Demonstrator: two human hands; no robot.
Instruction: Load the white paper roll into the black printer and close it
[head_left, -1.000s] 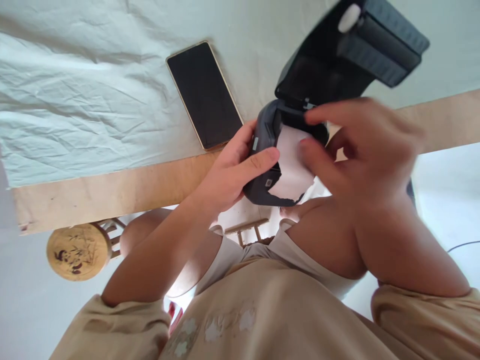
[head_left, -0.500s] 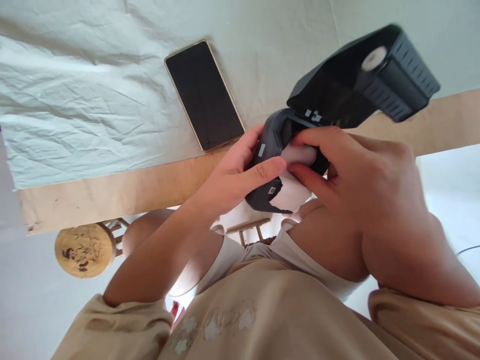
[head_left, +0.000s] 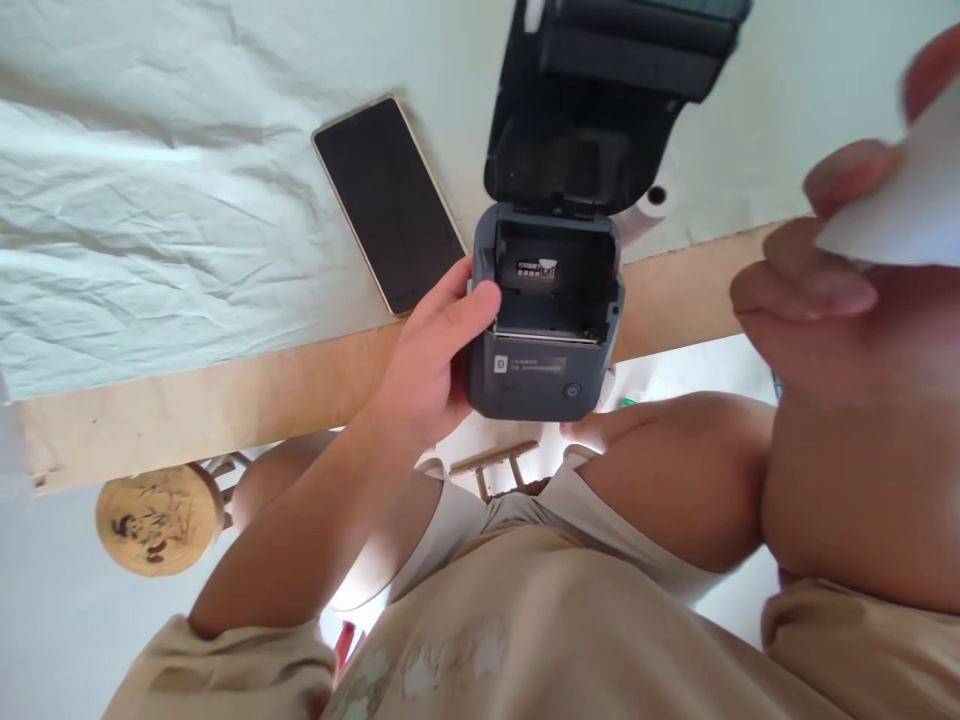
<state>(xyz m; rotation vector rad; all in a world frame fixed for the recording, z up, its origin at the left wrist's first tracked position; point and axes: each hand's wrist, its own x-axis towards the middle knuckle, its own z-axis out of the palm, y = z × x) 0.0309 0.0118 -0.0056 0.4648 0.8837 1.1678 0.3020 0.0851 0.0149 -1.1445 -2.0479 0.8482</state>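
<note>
A dark grey label printer (head_left: 536, 375) is gripped by my left hand (head_left: 435, 350) around its left side, above the table's front edge. Its black lid (head_left: 581, 110) stands swung open, and no roll shows in the compartment. My right hand (head_left: 832, 260) is raised at the right edge, fingers closed on a piece of white paper (head_left: 900, 200) that the frame partly cuts off. Behind the printer's right side lies a small white roll (head_left: 649, 210) with a dark core, partly hidden by the lid.
A phone (head_left: 390, 205) with a dark screen lies on the pale cloth (head_left: 150, 220), left of the printer. The table's bare wooden edge (head_left: 187, 410) runs across in front. Below left is a round wooden stool (head_left: 157, 520).
My right hand has left the printer's compartment and moved right with white paper. The printer has turned to face me, its lid now upward. A white roll has come into view behind it.
</note>
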